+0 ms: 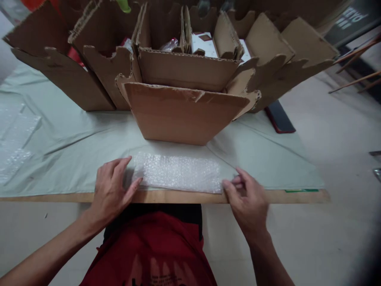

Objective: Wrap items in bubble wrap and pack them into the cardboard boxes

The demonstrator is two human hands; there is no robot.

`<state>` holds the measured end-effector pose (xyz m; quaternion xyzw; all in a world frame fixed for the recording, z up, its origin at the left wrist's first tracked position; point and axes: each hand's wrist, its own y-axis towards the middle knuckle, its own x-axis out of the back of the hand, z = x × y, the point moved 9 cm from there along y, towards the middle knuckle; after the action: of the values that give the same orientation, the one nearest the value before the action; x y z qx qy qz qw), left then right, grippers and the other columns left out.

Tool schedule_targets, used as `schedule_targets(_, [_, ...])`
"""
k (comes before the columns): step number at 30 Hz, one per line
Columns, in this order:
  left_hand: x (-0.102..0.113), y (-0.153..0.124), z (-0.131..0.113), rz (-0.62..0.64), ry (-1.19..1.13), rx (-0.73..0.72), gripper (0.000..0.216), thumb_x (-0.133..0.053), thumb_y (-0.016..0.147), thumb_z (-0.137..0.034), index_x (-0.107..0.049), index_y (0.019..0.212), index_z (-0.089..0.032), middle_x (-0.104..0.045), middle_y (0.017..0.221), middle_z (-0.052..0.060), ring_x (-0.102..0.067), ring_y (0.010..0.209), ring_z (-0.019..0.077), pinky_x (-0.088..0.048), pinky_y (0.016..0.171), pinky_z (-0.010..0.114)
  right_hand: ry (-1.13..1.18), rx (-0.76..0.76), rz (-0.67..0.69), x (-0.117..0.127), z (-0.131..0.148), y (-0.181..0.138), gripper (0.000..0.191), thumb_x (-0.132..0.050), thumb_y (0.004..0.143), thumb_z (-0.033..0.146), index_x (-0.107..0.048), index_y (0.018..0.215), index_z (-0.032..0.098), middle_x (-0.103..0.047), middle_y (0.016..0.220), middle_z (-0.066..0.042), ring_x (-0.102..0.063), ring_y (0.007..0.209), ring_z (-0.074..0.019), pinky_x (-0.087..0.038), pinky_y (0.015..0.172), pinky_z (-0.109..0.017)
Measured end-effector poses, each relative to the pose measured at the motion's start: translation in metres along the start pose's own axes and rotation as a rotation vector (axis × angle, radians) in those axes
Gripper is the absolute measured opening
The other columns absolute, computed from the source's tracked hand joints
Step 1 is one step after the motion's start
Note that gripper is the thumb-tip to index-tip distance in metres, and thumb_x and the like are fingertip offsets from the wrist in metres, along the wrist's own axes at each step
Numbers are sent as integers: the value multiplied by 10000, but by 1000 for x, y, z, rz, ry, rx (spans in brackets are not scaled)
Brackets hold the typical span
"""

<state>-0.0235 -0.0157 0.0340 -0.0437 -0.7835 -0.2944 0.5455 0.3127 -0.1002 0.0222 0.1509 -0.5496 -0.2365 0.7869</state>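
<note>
A sheet of clear bubble wrap [178,172] lies flat near the front edge of the table [184,196], on a pale green cloth [89,139]. My left hand [111,190] rests flat on the wrap's left end, fingers stretched out and apart. My right hand [247,198] is at the wrap's right edge, its fingertips curled and pinched on the corner of the sheet. An open cardboard box [184,99] stands just behind the wrap, its front flap hanging toward me.
Several more open cardboard boxes [74,51] stand across the back of the table, some holding packaged goods. A dark flat object [279,117] lies to the right of the boxes. More bubble wrap [14,139] lies at the far left. Wooden sticks [357,63] at right.
</note>
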Motion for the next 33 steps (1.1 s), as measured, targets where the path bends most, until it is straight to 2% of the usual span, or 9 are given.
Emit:
schedule_targets(3, [4, 7, -43, 3, -70, -186, 503, -609, 960, -216, -463, 1439, -169, -545, 1437, 216, -517, 1369, 367, -462, 1080, 536, 2, 157, -60, 11, 31, 8, 277, -588, 999, 243, -656, 1252, 152, -745, 1053, -126, -700, 963, -265, -526, 863, -421])
schedule_targets(6, [-23, 10, -81, 149, -82, -365, 459, -520, 986, -161, -462, 1441, -146, -464, 1567, 196, -353, 1525, 332, -328, 1223, 518, 129, 356, 76, -16, 84, 10, 360, -498, 988, 105, -608, 1328, 146, -701, 1286, -154, -637, 1237, -281, -509, 1007, -442])
schedule_targets(11, [-78, -1, -74, 375, 34, -352, 533, -454, 1047, -384, -399, 1524, -153, -439, 1614, 181, -341, 1531, 369, -171, 1256, 627, 147, 498, 413, -86, 135, 0, 475, -438, 1019, 166, -492, 1481, 73, -539, 1535, -162, -416, 1487, -274, -416, 1177, -443])
schedule_targets(14, [-86, -10, -59, 451, 48, -291, 671, -473, 1018, -562, -330, 1586, -236, -338, 1676, 165, -239, 1564, 430, -94, 1226, 728, 78, 503, 536, -100, 122, -9, 581, -503, 1036, 357, -422, 1551, 100, -457, 1605, -154, -365, 1520, -289, -332, 1242, -483])
schedule_targets(17, [-83, -12, -55, 493, 4, -252, 754, -523, 964, -654, -339, 1587, -270, -302, 1692, 162, -194, 1570, 463, -77, 1215, 757, 9, 464, 589, -92, 87, -14, 687, -508, 1030, 454, -319, 1616, 150, -397, 1643, -146, -349, 1529, -310, -284, 1255, -529])
schedule_targets(22, [-81, -9, -58, 503, -22, -224, 775, -546, 929, -706, -368, 1568, -304, -322, 1684, 154, -213, 1555, 490, -72, 1195, 790, -154, 350, 534, -69, 24, -16, 732, -412, 1057, 517, -159, 1665, 197, -375, 1654, -155, -358, 1519, -338, -278, 1223, -577])
schedule_targets(26, [-81, -9, -57, 482, -18, -222, 779, -524, 934, -718, -402, 1551, -258, -343, 1666, 193, -217, 1547, 508, -93, 1176, 809, -233, 319, 470, -52, -6, -19, 702, -340, 1073, 532, -147, 1665, 208, -405, 1632, -178, -399, 1493, -348, -315, 1183, -589])
schedule_targets(30, [-75, -9, -55, 444, -44, -222, 765, -528, 945, -697, -416, 1546, -237, -326, 1671, 200, -230, 1548, 496, -114, 1187, 783, -193, 276, 330, -20, -4, -14, 671, -341, 1081, 488, -194, 1654, 173, -457, 1584, -217, -439, 1461, -370, -366, 1136, -600])
schedule_targets(33, [-67, -7, -62, 373, -47, -228, 753, -535, 959, -665, -384, 1563, -241, -263, 1696, 201, -205, 1571, 451, -82, 1207, 755, -76, 363, 316, -14, 39, -13, 642, -438, 1056, 451, -282, 1629, 207, -462, 1590, -178, -412, 1483, -350, -385, 1142, -557])
